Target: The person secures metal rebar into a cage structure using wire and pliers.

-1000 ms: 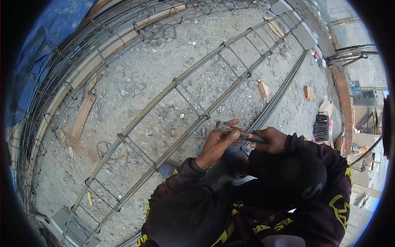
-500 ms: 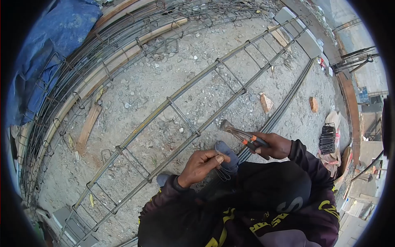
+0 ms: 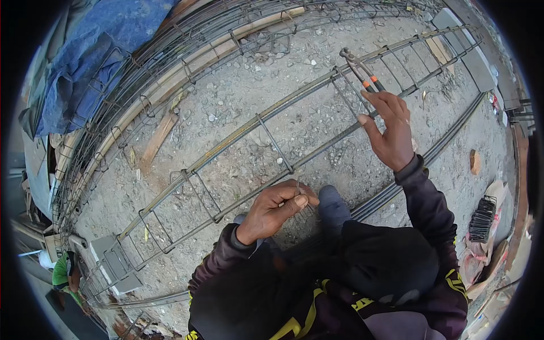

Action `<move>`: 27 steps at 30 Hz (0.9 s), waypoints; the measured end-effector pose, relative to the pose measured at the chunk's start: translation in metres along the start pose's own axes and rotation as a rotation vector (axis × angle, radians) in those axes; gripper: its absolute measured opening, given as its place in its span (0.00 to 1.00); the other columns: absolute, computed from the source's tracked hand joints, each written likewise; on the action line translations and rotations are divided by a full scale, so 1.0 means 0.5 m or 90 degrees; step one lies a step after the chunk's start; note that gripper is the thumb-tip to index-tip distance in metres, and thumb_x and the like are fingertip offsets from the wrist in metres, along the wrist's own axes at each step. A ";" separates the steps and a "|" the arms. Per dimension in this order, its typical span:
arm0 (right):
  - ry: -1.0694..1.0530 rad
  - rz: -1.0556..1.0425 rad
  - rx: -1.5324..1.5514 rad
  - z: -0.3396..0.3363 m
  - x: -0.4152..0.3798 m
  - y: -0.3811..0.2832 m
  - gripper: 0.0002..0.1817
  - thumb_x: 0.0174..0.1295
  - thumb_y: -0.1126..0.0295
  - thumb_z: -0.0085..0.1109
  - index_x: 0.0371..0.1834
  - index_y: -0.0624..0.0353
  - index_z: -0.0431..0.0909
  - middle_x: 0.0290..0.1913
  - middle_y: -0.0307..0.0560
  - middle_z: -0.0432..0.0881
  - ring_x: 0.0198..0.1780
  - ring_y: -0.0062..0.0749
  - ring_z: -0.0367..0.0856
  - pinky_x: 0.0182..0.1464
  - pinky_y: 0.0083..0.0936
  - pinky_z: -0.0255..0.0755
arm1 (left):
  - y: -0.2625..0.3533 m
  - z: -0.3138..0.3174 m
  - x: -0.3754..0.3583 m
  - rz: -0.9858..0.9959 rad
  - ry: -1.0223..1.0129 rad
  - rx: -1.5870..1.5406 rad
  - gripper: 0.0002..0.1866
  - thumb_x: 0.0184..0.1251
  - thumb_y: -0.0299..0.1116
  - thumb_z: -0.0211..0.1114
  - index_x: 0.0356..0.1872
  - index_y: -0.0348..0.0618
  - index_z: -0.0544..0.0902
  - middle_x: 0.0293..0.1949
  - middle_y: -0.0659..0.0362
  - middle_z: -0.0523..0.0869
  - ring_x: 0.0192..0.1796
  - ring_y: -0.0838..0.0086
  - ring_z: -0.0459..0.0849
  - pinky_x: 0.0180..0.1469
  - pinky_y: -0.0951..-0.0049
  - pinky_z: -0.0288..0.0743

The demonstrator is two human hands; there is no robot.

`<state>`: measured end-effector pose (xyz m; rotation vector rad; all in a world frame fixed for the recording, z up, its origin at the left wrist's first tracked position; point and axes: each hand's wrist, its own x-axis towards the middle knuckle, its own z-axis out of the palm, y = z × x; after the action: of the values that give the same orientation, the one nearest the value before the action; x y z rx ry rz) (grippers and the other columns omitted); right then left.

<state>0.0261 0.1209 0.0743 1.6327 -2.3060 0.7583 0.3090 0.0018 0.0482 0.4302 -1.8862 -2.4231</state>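
Note:
Thin tie wires (image 3: 299,187) are pinched between the thumb and fingers of my left hand (image 3: 276,208), near the front bar of a long rebar cage (image 3: 243,199). My right hand (image 3: 388,127) reaches out over the cage, fingers bent around the handle ends of orange-and-black pincers (image 3: 368,79). The pincers' metal head points up and away, above the cage's far bar. How firmly my right fingers hold the handles is hard to see.
More cages and wooden strips (image 3: 164,85) lie at the upper left by a blue tarp (image 3: 96,73). Loose bars (image 3: 436,150) lie at right, near a brick piece (image 3: 474,162) and stacked stirrups (image 3: 481,220). A person in green (image 3: 63,272) is at lower left.
My right hand has moved up and forward with the pincers, from beside my knee to over the cage. My left hand still pinches the wires. The view has shifted, and a person now shows at lower left.

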 end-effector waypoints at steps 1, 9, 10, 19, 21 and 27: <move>-0.090 0.020 0.209 -0.017 -0.014 -0.049 0.18 0.64 0.65 0.67 0.56 0.59 0.82 0.48 0.52 0.83 0.49 0.49 0.79 0.53 0.39 0.71 | 0.006 0.001 0.003 0.040 0.027 0.025 0.16 0.78 0.38 0.58 0.47 0.35 0.87 0.59 0.49 0.81 0.58 0.68 0.78 0.59 0.64 0.73; -0.230 0.167 0.988 0.076 -0.078 -0.211 0.14 0.67 0.69 0.66 0.53 0.63 0.83 0.53 0.48 0.82 0.55 0.32 0.80 0.56 0.31 0.74 | 0.000 -0.002 0.033 0.209 0.134 -0.187 0.16 0.78 0.39 0.58 0.53 0.41 0.87 0.78 0.49 0.60 0.81 0.61 0.54 0.78 0.54 0.51; -0.219 0.137 0.981 0.083 -0.071 -0.210 0.14 0.67 0.69 0.65 0.53 0.63 0.83 0.53 0.48 0.81 0.55 0.31 0.80 0.56 0.31 0.74 | 0.003 -0.003 0.034 0.224 0.124 -0.231 0.16 0.78 0.39 0.58 0.55 0.41 0.86 0.79 0.50 0.60 0.81 0.61 0.53 0.79 0.52 0.48; -0.342 0.284 1.184 0.086 -0.052 -0.247 0.10 0.72 0.69 0.58 0.40 0.67 0.82 0.35 0.43 0.84 0.34 0.18 0.78 0.39 0.22 0.71 | 0.062 -0.032 0.002 0.100 0.153 -0.220 0.15 0.78 0.36 0.57 0.54 0.39 0.86 0.77 0.51 0.63 0.77 0.64 0.62 0.75 0.56 0.57; -0.374 0.279 1.094 0.073 -0.043 -0.246 0.10 0.72 0.70 0.56 0.33 0.62 0.79 0.26 0.39 0.79 0.30 0.20 0.75 0.35 0.21 0.68 | 0.083 -0.039 -0.007 0.060 0.144 -0.199 0.16 0.79 0.37 0.57 0.54 0.39 0.86 0.77 0.51 0.63 0.75 0.64 0.66 0.73 0.59 0.61; -0.190 -0.014 0.718 0.082 -0.031 -0.238 0.10 0.65 0.71 0.60 0.27 0.60 0.72 0.27 0.49 0.76 0.34 0.43 0.78 0.40 0.44 0.69 | 0.161 -0.062 -0.016 -0.172 0.256 -0.102 0.18 0.78 0.43 0.59 0.51 0.37 0.85 0.58 0.50 0.84 0.60 0.66 0.81 0.66 0.61 0.71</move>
<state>0.1465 0.0821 0.0667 2.2492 -2.0929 2.2008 0.3130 -0.0466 0.1196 1.1261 -1.5376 -2.3777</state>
